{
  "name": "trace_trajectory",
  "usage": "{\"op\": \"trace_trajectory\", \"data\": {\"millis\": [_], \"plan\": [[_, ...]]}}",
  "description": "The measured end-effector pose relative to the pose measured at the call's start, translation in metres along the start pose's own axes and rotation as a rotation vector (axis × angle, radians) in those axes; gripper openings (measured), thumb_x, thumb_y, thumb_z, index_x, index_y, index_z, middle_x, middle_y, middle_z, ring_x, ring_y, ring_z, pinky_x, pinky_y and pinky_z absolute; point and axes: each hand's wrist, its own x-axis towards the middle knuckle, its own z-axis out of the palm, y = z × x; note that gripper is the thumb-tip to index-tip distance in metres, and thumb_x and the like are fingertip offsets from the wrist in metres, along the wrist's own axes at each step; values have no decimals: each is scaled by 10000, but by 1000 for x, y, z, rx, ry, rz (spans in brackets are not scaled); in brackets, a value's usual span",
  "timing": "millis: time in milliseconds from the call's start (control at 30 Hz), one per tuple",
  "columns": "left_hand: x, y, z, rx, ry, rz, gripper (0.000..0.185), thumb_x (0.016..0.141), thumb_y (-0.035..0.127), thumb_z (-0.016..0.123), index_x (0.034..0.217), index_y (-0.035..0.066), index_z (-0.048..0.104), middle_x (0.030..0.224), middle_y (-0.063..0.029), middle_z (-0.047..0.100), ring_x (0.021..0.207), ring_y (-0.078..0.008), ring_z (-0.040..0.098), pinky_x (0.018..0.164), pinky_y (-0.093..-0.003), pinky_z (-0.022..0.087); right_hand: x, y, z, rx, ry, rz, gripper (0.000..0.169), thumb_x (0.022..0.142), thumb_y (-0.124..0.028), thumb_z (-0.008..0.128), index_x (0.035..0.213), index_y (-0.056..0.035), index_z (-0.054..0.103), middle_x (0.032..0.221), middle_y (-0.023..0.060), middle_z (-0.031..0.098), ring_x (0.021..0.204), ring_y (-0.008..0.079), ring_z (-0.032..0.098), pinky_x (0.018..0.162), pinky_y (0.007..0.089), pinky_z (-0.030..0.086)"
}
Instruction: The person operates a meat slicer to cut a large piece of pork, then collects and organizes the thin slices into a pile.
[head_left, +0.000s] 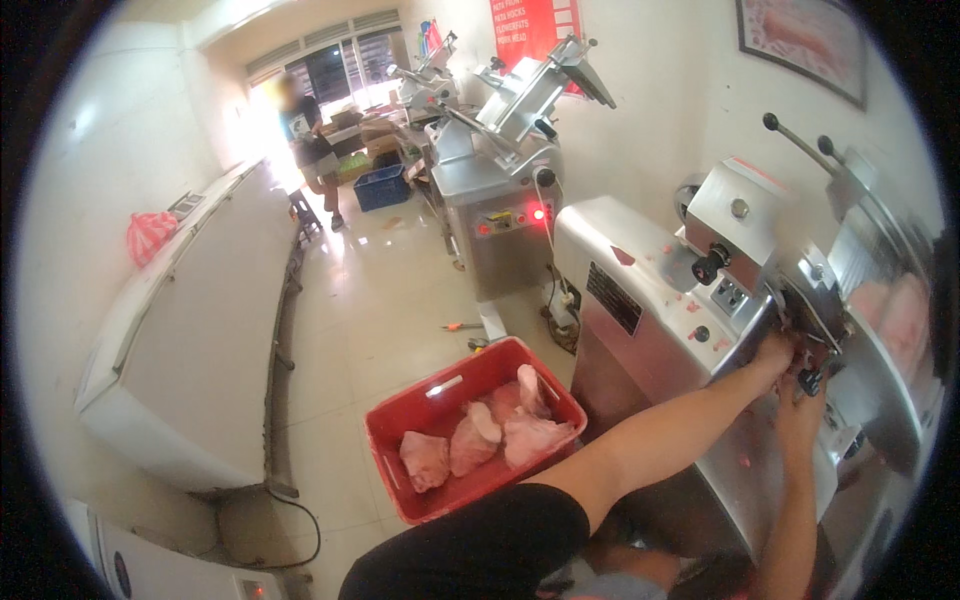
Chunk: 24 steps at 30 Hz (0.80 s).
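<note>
Both hands are at the stainless steel meat slicer (637, 247) on the right. My left hand (774, 352) reaches in under the dark guard (810, 311) by the blade area, its fingertips hidden. Just below it, my right hand (801, 401) is beside a black knob (810, 382); whether it grips the knob is unclear. Small meat scraps (693, 307) stick to the slicer's top near another black knob (709, 264). Pinkish shapes show on the shiny plate beyond my hands, possibly reflections. Left of the slicer, a red plastic crate (390, 457) holds several pieces of raw meat (474, 439).
A second slicer (487, 184) with a lit red light stands farther back. White chest freezers (202, 315) line the left wall. Cables (319, 525) lie on the tiled floor (337, 360). A person (311, 142) stands near a blue crate (381, 187) by the window.
</note>
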Motion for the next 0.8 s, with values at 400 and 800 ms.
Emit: {"op": "trace_trajectory", "data": {"millis": [400, 800], "plan": [[-17, 36, 11, -103, -104, 5, 342, 1048, 259, 495, 1307, 47, 564, 1068, -107, 666, 924, -194, 634, 800, -360, 527, -8, 22, 0, 32, 9, 50, 414, 1006, -173, 562, 1357, 42, 515, 1241, 252, 631, 1130, 386, 612, 995, 425, 438], [-23, 63, 27, -123, -101, -404, 441, 992, 244, 587, 1393, 83, 502, 1201, -107, 620, 1048, -225, 605, 908, -371, 495, -12, 50, 4, -139, -172, 154, 502, 960, -93, 571, 1410, 82, 436, 1399, 319, 504, 1305, 469, 489, 1099, 491, 373]]}}
